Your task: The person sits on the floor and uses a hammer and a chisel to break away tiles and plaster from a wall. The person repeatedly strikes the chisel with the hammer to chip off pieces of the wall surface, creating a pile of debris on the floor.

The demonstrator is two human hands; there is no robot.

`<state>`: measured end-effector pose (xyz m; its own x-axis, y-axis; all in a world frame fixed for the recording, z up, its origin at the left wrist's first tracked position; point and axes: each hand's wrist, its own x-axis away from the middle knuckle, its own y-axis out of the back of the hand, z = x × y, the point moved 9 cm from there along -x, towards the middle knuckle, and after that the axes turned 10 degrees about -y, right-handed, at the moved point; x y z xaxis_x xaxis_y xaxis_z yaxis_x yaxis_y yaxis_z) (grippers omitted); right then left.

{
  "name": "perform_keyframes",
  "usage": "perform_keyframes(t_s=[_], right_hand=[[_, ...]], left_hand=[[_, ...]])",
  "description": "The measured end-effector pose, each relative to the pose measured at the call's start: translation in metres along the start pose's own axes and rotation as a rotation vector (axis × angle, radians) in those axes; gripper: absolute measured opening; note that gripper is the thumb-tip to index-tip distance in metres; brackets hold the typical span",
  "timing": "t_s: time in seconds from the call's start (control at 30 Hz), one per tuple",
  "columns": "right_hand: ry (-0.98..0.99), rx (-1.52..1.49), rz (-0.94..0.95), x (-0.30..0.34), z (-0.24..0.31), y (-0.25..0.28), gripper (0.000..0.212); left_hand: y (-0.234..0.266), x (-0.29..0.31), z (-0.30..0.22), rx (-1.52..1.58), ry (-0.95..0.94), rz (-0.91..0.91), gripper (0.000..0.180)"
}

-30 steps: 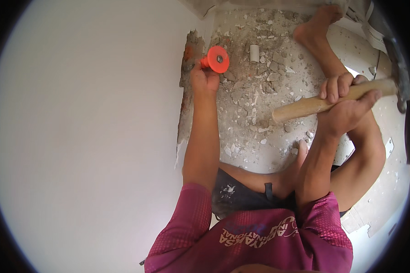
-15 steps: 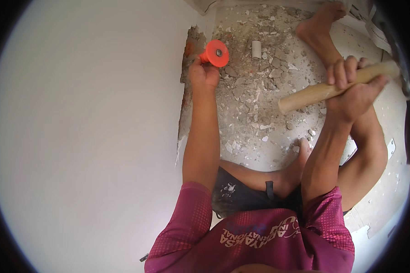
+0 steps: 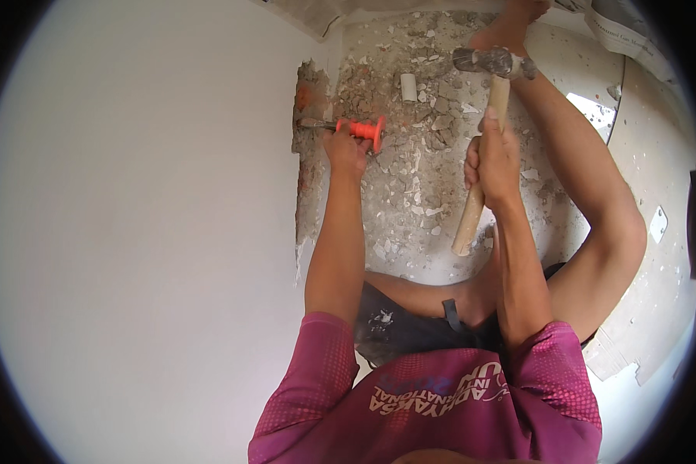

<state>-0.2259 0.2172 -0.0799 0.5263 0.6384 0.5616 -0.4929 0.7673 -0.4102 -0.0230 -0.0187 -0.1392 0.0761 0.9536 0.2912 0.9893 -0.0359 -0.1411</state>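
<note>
Head view: my left hand (image 3: 346, 157) is clamped on the orange-gripped chisel (image 3: 359, 131), flat metal tip (image 3: 311, 123) at the crumbly patch (image 3: 309, 87) in the smooth white wall (image 3: 162, 232). My right hand (image 3: 498, 161) wraps the wood-handled, scuffed-metal hammer (image 3: 499, 97). Jagged rubble (image 3: 416, 164) between.

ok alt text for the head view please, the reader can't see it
The left hand holds an orange-gripped chisel toward a broken patch in a white wall; the right hand grips a wooden-handled hammer. Rubble and a small white cylinder lie on the floor.
</note>
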Motion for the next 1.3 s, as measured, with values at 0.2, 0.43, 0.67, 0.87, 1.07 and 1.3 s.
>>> perform_keyframes(t_s=[0.2, 0.43, 0.67, 0.87, 1.07, 1.3], right_hand=[[0.476, 0.219, -0.336, 0.035, 0.068, 0.053, 0.037], [0.25, -0.202, -0.314, 0.028, 0.061, 0.082, 0.045], [0.473, -0.28, -0.406, 0.068, 0.118, 0.088, 0.057], [0.743, -0.718, 0.003, 0.072, 0.112, 0.027, 0.064], [-0.031, 0.169, 0.027, -0.006, -0.093, -0.076, 0.047], [0.357, -0.613, -0.025, 0.021, 0.073, 0.022, 0.055]], left_hand=[[0.01, 0.005, 0.032, 0.265, 0.087, 0.067, 0.015], [0.019, -0.037, 0.011, 0.349, 0.141, 0.017, 0.017], [-0.002, -0.034, 0.014, 0.388, 0.138, 0.009, 0.025], [0.016, -0.045, 0.011, 0.56, 0.147, 0.033, 0.02], [-0.014, -0.02, 0.021, 0.522, 0.185, -0.074, 0.021], [0.01, -0.045, 0.005, 0.602, 0.141, 0.02, 0.019]])
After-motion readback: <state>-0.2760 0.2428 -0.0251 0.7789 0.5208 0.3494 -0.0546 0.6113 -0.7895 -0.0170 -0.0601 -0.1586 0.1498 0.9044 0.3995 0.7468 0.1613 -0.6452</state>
